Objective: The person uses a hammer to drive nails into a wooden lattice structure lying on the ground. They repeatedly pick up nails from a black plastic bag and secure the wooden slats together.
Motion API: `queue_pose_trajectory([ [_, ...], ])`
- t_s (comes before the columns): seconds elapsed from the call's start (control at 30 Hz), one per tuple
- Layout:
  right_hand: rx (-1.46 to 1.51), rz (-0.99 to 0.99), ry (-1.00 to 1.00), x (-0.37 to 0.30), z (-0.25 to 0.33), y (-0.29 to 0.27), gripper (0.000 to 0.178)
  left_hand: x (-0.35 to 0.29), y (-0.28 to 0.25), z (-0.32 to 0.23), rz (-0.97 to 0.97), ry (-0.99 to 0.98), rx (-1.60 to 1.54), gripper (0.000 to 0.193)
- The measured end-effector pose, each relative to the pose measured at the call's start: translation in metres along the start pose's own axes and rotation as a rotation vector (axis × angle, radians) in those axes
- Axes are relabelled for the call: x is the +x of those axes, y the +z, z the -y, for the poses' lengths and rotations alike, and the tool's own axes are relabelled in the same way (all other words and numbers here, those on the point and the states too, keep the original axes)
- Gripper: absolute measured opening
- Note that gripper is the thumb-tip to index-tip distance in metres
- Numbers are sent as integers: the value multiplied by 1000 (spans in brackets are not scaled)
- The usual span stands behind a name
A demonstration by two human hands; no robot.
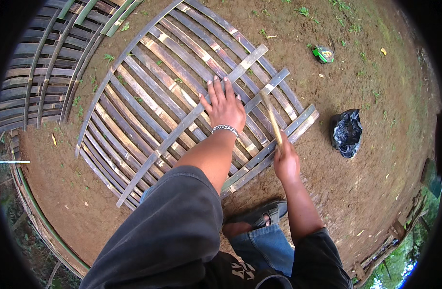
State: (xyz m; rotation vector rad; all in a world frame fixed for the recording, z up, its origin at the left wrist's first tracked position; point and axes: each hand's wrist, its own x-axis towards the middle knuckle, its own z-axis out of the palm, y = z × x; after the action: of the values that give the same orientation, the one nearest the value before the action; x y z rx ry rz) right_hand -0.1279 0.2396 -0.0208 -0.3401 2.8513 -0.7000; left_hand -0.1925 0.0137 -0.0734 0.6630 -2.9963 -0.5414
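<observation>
A panel of split-bamboo slats [156,107], mottled dark and pale, lies on bare soil in front of me. Grey cross strips run diagonally over it, with doubled strips along the right end. My left hand [226,110], wearing a chain bracelet, rests flat with fingers spread across the slats and one long cross strip [181,128]. My right hand [286,161] is wrapped round a pale wooden-handled tool [271,113]. Its far end reaches a shorter cross strip [279,79] near the panel's right side; the tool's head is not distinct.
Another bamboo lattice [43,72] lies at the far left. A green and black tape measure [322,54] sits on the soil beyond the panel. To the right stands a crumpled black plastic bag [346,132]. My sandalled foot [259,214] is close to the panel's near corner.
</observation>
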Motion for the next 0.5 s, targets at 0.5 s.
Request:
queue_pose_trajectory([
  [0.5,148,-200,-113,-2,-2,-2,57,-1,-4,0,36,-18,-26,67],
])
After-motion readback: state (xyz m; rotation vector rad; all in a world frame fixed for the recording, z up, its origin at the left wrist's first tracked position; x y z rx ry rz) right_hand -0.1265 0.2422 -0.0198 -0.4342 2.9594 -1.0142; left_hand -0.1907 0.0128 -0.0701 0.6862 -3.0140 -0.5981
